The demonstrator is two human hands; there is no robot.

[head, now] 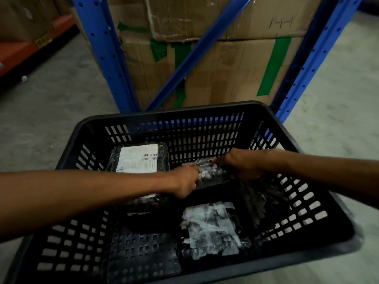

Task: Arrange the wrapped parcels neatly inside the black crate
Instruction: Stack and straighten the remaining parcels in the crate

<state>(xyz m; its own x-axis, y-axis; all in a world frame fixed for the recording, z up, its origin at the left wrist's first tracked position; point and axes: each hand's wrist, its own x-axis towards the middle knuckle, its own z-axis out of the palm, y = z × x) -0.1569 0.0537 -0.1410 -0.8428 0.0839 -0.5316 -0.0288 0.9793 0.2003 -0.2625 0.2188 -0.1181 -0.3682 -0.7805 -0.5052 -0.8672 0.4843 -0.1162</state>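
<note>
A black slatted crate (205, 109) stands on the floor below me. Both my hands reach inside it and grip one dark, shiny wrapped parcel (211, 173) near the far right. My left hand (184, 181) holds its left end and my right hand (242, 162) holds its right end. A parcel with a white shipping label (139, 158) lies flat at the far left of the crate. Another parcel with a torn white label (211, 228) lies at the near right. A further dark parcel (143, 201) is partly hidden under my left forearm.
A blue metal rack (106, 52) with a diagonal brace stands just behind the crate, holding stacked cardboard boxes (225, 64) with green tape. Grey concrete floor (51, 103) lies to the left and right. An orange beam (24, 52) runs at the far left.
</note>
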